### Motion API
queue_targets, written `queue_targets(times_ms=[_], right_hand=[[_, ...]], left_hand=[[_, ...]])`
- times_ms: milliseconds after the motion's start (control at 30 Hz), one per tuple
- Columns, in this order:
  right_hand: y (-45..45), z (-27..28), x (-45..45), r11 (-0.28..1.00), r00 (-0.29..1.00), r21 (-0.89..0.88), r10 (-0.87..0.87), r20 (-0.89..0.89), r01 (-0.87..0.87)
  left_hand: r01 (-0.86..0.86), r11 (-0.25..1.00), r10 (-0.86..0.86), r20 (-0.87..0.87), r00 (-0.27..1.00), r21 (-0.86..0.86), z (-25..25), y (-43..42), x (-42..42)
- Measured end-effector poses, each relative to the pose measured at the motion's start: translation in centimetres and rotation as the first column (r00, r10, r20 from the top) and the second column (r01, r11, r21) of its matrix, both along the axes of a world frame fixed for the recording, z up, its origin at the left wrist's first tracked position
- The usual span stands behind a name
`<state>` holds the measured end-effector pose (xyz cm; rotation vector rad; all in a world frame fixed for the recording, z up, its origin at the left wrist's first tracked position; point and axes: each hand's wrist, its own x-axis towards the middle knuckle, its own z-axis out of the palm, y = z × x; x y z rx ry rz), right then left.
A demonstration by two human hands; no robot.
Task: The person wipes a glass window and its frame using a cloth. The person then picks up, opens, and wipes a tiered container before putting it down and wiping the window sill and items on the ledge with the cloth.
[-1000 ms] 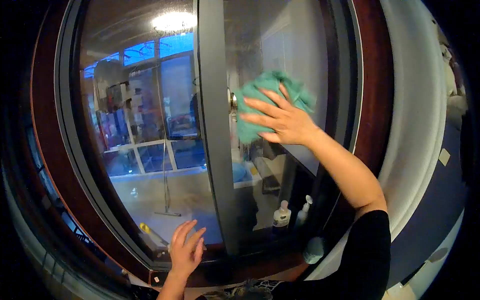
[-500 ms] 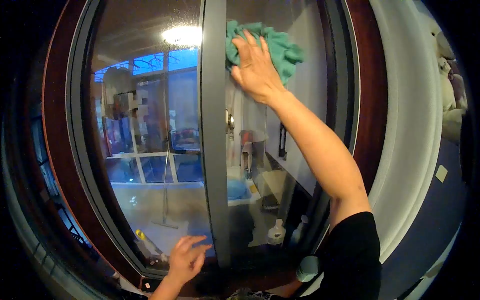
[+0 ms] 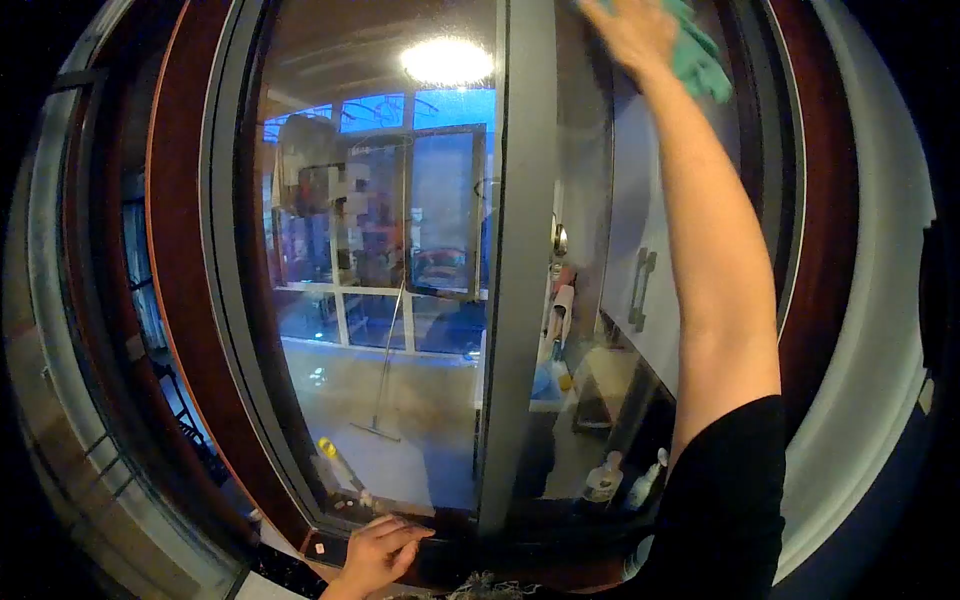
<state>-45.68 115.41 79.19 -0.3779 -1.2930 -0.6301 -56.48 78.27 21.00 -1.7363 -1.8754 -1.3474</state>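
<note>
Near the top of the right glass pane (image 3: pixel 585 130), my right hand (image 3: pixel 638 38) presses on a crumpled green cloth (image 3: pixel 700 62). Part of the hand and cloth is cut off by the upper edge of the view, and motion blurs them a little. Down at the window's lower edge, my left hand (image 3: pixel 382 550) holds nothing; its fingers are loosely stretched and apart. It sits just in front of the bottom frame, below the left glass pane (image 3: pixel 380 250). Whether it touches the frame I cannot tell.
A grey upright frame (image 3: pixel 515 280) divides the two panes. Behind the glass are a squeegee with a long handle (image 3: pixel 385 385), a yellow-ended tool (image 3: pixel 335 458), a clear bottle (image 3: pixel 603 480) and a white spray bottle (image 3: pixel 648 482). A pale curtain (image 3: pixel 870 250) hangs at the right.
My right hand and the green cloth have moved up and right along the pane. My left hand has lowered toward the bottom frame. The camera view has shifted, so the window appears further right.
</note>
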Motion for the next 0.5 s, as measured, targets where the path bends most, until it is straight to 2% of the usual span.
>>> queue_targets(times_ms=[33, 67, 133, 167, 233, 367, 500], right_hand=[[-0.3, -0.9, -1.5, 0.976, 0.989, 0.200, 0.053, 0.139, -0.081], [-0.3, -1.9, -1.8, 0.979, 0.988, 0.188, 0.059, 0.143, -0.086], [-0.1, -4.4, -1.6, 0.909, 0.988, 0.402, 0.054, 0.144, -0.109], [0.6, -6.3, -0.9, 0.917, 0.987, 0.385, 0.050, 0.156, -0.107], [1.3, -10.7, 1.7, 0.936, 0.951, 0.328, 0.024, 0.307, -0.130], [-0.6, -24.2, 3.5, 0.982, 0.918, 0.115, 0.096, 0.384, -0.150], [-2.9, -37.0, 4.4, 0.983, 0.882, -0.132, 0.171, 0.439, -0.124]], left_hand=[[-0.004, 1.000, 0.004, 0.017, 1.000, -0.007, -0.3, 0.1, -0.1], [-0.008, 1.000, 0.008, 0.022, 1.000, -0.019, -0.4, 0.1, -0.2], [-0.094, 0.995, 0.096, -0.048, 0.994, 0.041, -0.4, 0.0, -0.4], [-0.121, 0.992, 0.121, -0.017, 0.992, 0.021, -0.3, 0.0, -0.4], [-0.143, 0.989, 0.143, 0.012, 0.990, 0.041, -0.9, 0.0, -0.4], [-0.206, 0.978, 0.208, -0.074, 0.975, 0.033, -0.9, -0.2, -0.9], [-0.199, 0.966, 0.229, -0.199, 0.953, 0.163, 1.5, -0.4, -1.5]])
